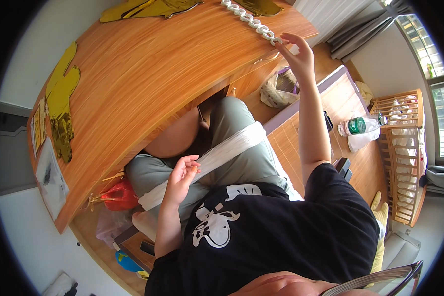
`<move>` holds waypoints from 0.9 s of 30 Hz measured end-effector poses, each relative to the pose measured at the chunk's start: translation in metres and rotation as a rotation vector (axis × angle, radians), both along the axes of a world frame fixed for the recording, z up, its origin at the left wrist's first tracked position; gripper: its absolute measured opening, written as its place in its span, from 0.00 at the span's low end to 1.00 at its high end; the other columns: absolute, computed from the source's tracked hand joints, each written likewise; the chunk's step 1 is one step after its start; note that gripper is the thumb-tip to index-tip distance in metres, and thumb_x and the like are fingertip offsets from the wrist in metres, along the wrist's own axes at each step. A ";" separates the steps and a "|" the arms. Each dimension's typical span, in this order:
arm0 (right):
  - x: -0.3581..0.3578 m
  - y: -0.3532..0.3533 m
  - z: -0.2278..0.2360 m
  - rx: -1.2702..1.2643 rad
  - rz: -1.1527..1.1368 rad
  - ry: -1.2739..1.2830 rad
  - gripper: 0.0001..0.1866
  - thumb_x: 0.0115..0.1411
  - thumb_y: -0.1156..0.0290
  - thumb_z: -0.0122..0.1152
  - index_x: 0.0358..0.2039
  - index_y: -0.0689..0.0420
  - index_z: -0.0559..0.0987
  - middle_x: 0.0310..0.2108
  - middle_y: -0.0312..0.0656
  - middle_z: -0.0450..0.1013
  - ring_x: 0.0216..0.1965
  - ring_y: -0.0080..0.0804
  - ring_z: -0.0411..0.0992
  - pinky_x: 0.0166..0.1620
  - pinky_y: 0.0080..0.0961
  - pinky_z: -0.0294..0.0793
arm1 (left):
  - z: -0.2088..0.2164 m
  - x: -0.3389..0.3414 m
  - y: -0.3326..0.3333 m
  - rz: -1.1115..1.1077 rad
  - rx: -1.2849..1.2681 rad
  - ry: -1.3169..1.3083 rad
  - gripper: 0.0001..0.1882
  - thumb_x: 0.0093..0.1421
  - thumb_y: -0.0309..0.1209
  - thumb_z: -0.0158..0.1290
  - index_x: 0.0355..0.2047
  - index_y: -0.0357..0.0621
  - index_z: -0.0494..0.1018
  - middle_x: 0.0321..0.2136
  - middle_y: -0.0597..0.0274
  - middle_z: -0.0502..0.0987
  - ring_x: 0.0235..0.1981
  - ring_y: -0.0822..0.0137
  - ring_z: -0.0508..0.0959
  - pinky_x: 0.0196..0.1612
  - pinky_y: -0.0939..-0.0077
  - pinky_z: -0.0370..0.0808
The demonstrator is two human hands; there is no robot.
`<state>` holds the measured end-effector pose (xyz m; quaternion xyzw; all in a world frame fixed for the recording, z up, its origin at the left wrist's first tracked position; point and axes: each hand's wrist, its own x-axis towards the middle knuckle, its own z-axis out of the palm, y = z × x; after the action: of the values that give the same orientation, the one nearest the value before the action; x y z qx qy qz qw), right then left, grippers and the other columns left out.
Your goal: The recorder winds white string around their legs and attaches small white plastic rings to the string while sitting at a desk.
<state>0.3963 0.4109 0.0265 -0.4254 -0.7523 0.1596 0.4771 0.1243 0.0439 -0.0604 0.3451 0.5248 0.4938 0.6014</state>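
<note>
- Right hand (pixel 299 55): over the worktop (pixel 172 59), close to its right edge. Thumb and fingertips are at the end ring (pixel 276 42), nearest of a row of small white rings (pixel 245 18). Cannot tell whether the pinch is closed.
- Left hand (pixel 180 181): in front of the worktop. Fingers half curled and parted, nothing visible in them.
- Band of white strands (pixel 227 150): lies across the thighs, below the worktop's front edge.
- Risk: end ring sits near the worktop's edge; a clumsy nudge could knock it off or skew the row.
- Risk: band seems loose; a shifting leg could slide it floorward and tangle it.
- Surface: wood-grained worktop, gold foil (pixel 61 84) along its left end, more gold foil at its far edge.
- Room: slatted wooden crib (pixel 398 170) and grey curtain (pixel 352 35) beyond the worktop's right end; red plastic bag (pixel 119 195) below its left end.
</note>
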 end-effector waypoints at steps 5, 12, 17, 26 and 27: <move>-0.006 -0.001 -0.004 -0.037 -0.036 0.013 0.17 0.52 0.66 0.71 0.42 0.56 0.81 0.38 0.36 0.79 0.47 0.31 0.70 0.52 0.28 0.68 | -0.002 -0.001 -0.003 -0.015 0.007 0.023 0.16 0.68 0.30 0.46 0.54 0.40 0.67 0.42 0.62 0.73 0.42 0.71 0.74 0.51 0.75 0.70; -0.005 0.001 0.002 -0.047 -0.033 0.011 0.19 0.53 0.68 0.70 0.44 0.59 0.80 0.40 0.38 0.79 0.45 0.28 0.72 0.51 0.25 0.70 | -0.005 -0.004 -0.007 -0.033 -0.007 0.029 0.16 0.68 0.29 0.46 0.54 0.38 0.67 0.43 0.60 0.73 0.43 0.71 0.73 0.52 0.74 0.70; -0.017 0.001 0.021 -0.034 0.016 -0.052 0.23 0.55 0.69 0.69 0.51 0.61 0.76 0.46 0.43 0.77 0.48 0.26 0.74 0.52 0.23 0.70 | -0.005 -0.004 -0.010 -0.036 -0.023 0.048 0.15 0.68 0.29 0.46 0.54 0.38 0.67 0.42 0.61 0.72 0.44 0.70 0.73 0.52 0.75 0.69; -0.030 0.009 0.003 -0.007 -0.004 -0.149 0.27 0.56 0.65 0.68 0.55 0.58 0.72 0.50 0.42 0.76 0.52 0.33 0.72 0.59 0.30 0.64 | -0.011 -0.003 -0.013 -0.052 -0.035 0.070 0.15 0.68 0.30 0.47 0.53 0.39 0.67 0.42 0.60 0.72 0.43 0.71 0.73 0.51 0.77 0.69; -0.034 0.005 0.005 -0.019 -0.053 -0.185 0.27 0.57 0.63 0.67 0.55 0.57 0.71 0.51 0.41 0.76 0.54 0.34 0.71 0.65 0.34 0.57 | -0.011 -0.004 -0.015 -0.056 -0.040 0.073 0.15 0.68 0.31 0.47 0.52 0.39 0.67 0.42 0.60 0.72 0.43 0.71 0.73 0.51 0.77 0.69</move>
<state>0.3625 0.4163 0.0317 -0.4628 -0.7801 0.1140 0.4054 0.1203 0.0291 -0.0719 0.3652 0.5465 0.4532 0.6022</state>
